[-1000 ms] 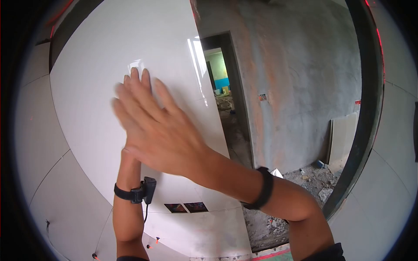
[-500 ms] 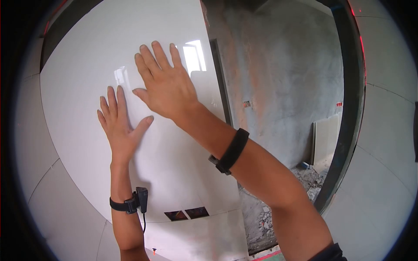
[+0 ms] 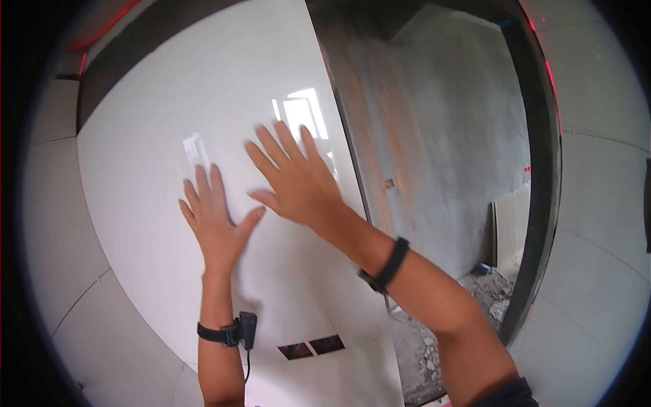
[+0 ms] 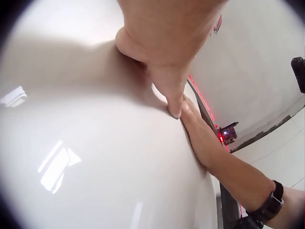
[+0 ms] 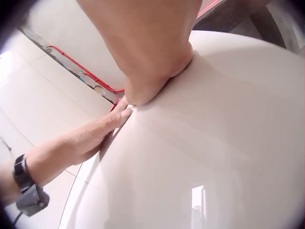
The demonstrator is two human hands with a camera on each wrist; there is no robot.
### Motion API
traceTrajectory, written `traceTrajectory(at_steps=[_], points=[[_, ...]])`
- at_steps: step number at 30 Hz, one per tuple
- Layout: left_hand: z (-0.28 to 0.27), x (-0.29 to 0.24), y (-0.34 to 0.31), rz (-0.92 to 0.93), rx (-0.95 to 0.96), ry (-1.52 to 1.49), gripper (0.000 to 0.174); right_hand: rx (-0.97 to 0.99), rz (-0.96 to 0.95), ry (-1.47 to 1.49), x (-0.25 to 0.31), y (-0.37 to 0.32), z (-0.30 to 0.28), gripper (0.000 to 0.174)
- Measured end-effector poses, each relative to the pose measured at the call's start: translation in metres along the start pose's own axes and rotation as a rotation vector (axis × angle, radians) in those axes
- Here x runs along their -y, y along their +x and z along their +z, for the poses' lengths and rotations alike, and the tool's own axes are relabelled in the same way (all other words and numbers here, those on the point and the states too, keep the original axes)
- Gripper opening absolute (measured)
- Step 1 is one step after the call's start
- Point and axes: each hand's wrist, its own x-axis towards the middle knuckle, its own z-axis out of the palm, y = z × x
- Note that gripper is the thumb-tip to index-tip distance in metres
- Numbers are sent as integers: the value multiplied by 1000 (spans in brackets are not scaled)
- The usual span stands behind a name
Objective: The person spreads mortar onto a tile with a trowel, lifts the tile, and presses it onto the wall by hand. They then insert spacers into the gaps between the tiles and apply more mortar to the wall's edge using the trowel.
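On the upright wall surface straight ahead of the person, a large white panel (image 3: 142,210) is standing to the left of a dark-framed opening. Both hands are lying open against it, grasping nothing, with fingers straight and spread. The left hand (image 3: 220,230) is resting lower and farther left, its forearm rising almost vertically; the right hand (image 3: 298,186) is resting higher, its arm slanting in from the lower right with the elbow bending. Their thumbs are pointing toward each other, just apart in the head view.

Below the hands, two dark rectangular cutouts, a left one (image 3: 296,351) and a right one (image 3: 327,344), are sitting side by side in the panel; what they are holding is too dim to tell. The panel is looking smooth and glossy, and it is reflecting bright window shapes (image 3: 302,115) and soft shadows.

Farther out, a black strap with a small device (image 3: 247,330) is circling the left wrist, and another black strap (image 3: 393,263) is circling the right forearm. Through the opening, a rough grey wall (image 3: 447,142) is showing, with pale boards (image 3: 512,227) leaning near rubble (image 3: 498,295). In the left wrist view, a small unit (image 4: 228,134) is glowing red beyond the right hand.
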Motion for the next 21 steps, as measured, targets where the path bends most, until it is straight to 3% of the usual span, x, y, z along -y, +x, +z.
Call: traceTrajectory(at_steps=[9, 12, 14, 16, 21], points=[[-15, -30, 18, -62, 61, 46, 103, 246, 151, 10, -14, -137, -60, 75], [-11, -50, 62, 20, 69, 117, 98, 278, 197, 59, -28, -183, -75, 77], [-7, -66, 98, 122, 70, 159, 83, 275, 251, 170, -41, -227, -84, 79], [6, -75, 144, 125, 16, 214, 79, 319, 300, 366, -53, -285, -86, 78], [17, -79, 228, 103, -70, 241, 69, 361, 477, 489, -36, -429, -119, 61]])
